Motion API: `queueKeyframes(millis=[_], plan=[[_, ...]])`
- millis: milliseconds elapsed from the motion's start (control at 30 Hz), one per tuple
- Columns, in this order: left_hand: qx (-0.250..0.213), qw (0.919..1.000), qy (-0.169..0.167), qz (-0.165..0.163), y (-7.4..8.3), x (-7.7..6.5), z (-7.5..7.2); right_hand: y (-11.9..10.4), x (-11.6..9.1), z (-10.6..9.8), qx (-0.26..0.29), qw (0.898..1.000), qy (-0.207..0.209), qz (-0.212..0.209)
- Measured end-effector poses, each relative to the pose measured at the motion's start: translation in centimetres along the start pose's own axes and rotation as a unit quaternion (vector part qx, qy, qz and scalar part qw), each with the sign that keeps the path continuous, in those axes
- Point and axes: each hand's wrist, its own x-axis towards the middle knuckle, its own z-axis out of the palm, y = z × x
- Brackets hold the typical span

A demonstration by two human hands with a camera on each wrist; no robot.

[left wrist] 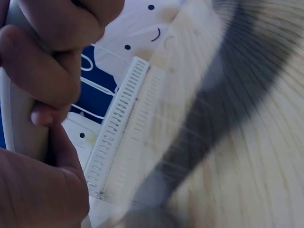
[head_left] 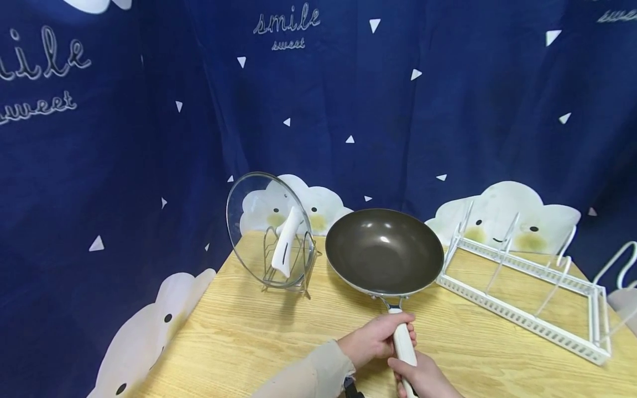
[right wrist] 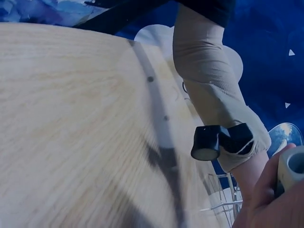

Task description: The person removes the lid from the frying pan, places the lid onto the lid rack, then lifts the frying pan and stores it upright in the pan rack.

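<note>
Both hands are on the white handle point(head_left: 404, 345) of a dark wok point(head_left: 384, 251), whose bowl faces up at the middle of the table. My left hand point(head_left: 375, 337) grips the handle near the pan, and the left wrist view shows its fingers point(left wrist: 52, 76) curled round it. Closer to the handle's end, my right hand point(head_left: 425, 376) holds it with the thumb along the top. The handle's hollow end point(right wrist: 293, 165) shows at the edge of the right wrist view. Whether the wok's base touches the table cannot be told.
Left of the wok, a glass lid point(head_left: 244, 243) with a white knob point(head_left: 286, 246) stands upright in a small wire rack point(head_left: 306, 276). A long white rack point(head_left: 522, 318) with upright dividers lies at the right. Behind the wooden table point(head_left: 224, 342) hangs a blue curtain point(head_left: 323, 94).
</note>
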Motion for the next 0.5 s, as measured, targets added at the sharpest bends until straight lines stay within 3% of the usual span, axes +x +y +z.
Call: queueKeyframes(millis=[233, 500], plan=[[-0.021, 0.9994, 0.02, 0.021, 0.2, -0.2, 0.6, -0.3, -0.1, -0.3, 0.03, 0.999, -0.015, -0.002], [-0.027, 0.9988, 0.014, 0.038, 0.5, -0.2, 0.7, -1.0, -0.1, -0.5, 0.043, 0.999, -0.023, -0.001]])
